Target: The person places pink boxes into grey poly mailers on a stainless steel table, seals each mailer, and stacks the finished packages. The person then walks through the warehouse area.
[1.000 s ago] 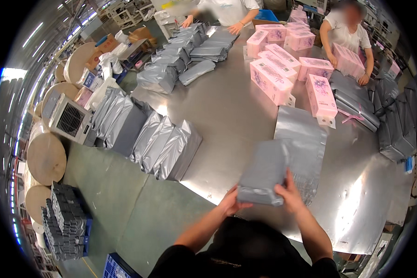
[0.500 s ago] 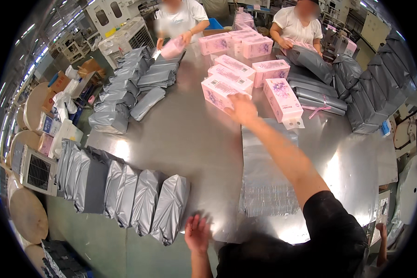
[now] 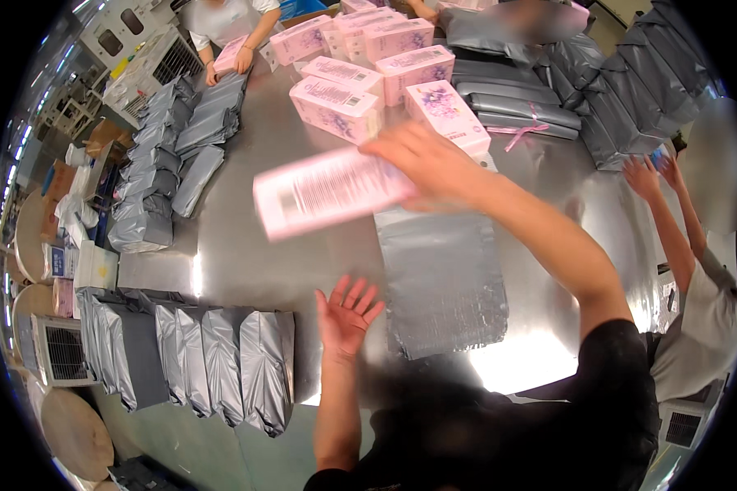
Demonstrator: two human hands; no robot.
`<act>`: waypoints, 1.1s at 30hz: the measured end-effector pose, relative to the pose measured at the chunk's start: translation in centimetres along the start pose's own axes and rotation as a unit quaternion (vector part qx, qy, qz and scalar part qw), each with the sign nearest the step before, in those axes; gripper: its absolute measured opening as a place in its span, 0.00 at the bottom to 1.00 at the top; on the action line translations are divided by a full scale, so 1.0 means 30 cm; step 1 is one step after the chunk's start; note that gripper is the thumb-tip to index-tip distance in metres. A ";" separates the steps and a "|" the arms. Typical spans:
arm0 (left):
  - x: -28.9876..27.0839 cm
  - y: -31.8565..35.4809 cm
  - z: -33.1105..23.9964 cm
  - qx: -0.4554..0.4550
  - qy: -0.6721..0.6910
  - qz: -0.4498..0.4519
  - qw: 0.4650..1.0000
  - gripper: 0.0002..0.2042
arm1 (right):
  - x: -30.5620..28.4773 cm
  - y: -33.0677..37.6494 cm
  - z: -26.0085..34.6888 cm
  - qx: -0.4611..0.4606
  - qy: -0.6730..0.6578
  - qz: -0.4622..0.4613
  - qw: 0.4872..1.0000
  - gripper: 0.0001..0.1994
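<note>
My right hand (image 3: 430,168) grips one end of a pink tissue pack (image 3: 327,192), which hangs tilted over the metal table and is blurred by motion. Palm up and fingers spread, my left hand (image 3: 348,319) is empty at the near side of the table. Between my arms lies a flat stack of grey plastic mailing bags (image 3: 446,286). More pink tissue packs (image 3: 332,106) with purple flower prints stand just beyond my right hand. One of them (image 3: 446,114) is partly hidden behind that hand.
Filled grey bags (image 3: 266,368) stand in a row at the near left. Others (image 3: 143,213) line the far left, and more (image 3: 622,123) are piled at the right. A co-worker (image 3: 225,33) holds a pink pack at the far left; another's arms (image 3: 663,204) reach in from the right.
My right hand has drawn a tissue pack from the group toward me and to the left. My left hand has risen over the table and spread its fingers. A co-worker has come in at the right.
</note>
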State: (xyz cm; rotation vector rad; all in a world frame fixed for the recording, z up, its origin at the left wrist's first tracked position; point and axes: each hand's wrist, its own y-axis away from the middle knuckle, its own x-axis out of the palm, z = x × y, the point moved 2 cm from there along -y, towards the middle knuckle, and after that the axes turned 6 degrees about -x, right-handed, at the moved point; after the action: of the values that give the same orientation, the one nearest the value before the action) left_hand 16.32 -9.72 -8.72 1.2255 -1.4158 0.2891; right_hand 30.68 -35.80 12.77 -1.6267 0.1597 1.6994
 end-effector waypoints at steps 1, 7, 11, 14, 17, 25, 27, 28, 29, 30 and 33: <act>0.009 0.003 -0.011 -0.013 -0.010 0.037 0.999 0.28 | -0.048 0.104 0.067 -0.027 0.016 -0.008 0.999 0.36; 0.094 0.126 0.172 -0.123 -0.330 0.157 0.923 0.34 | 0.175 0.804 0.386 0.014 0.132 0.004 0.991 0.27; 0.094 0.171 0.347 0.003 -0.428 0.118 0.896 0.40 | 0.307 0.967 0.475 0.181 0.028 0.043 0.982 0.27; 0.093 0.160 0.369 0.047 -0.495 0.094 0.863 0.39 | 0.329 1.006 0.470 0.205 -0.026 0.018 0.978 0.30; 0.108 0.098 0.309 0.085 -0.532 0.080 0.839 0.34 | 0.354 0.998 0.465 0.218 -0.052 -0.031 0.974 0.31; 0.155 -0.142 0.200 0.242 -0.882 0.043 0.402 0.18 | 0.327 0.959 0.233 0.260 0.003 -0.077 0.962 0.18; 0.162 -0.209 0.231 0.221 -0.916 0.099 0.321 0.16 | 0.377 0.922 0.175 0.224 0.024 0.002 0.974 0.13; 0.162 -0.230 0.228 0.228 -0.917 0.113 0.308 0.15 | 0.401 0.915 0.158 0.204 0.035 0.042 0.978 0.11; 0.163 -0.252 0.217 0.236 -0.918 0.126 0.292 0.13 | 0.413 0.910 0.142 0.198 0.060 0.069 0.976 0.10; 0.162 -0.269 0.208 0.245 -0.919 0.138 0.277 0.11 | 0.423 0.906 0.129 0.192 0.085 0.096 0.973 0.08; 0.161 -0.300 0.178 0.260 -0.891 0.110 0.355 0.09 | 0.433 0.910 0.109 0.173 0.118 0.083 0.974 0.08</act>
State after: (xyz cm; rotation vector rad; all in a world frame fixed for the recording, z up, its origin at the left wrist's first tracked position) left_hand 21.41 -19.94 -10.37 1.8108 -3.6087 -0.9590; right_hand 13.35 -47.50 -9.31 -1.5754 0.6890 1.4901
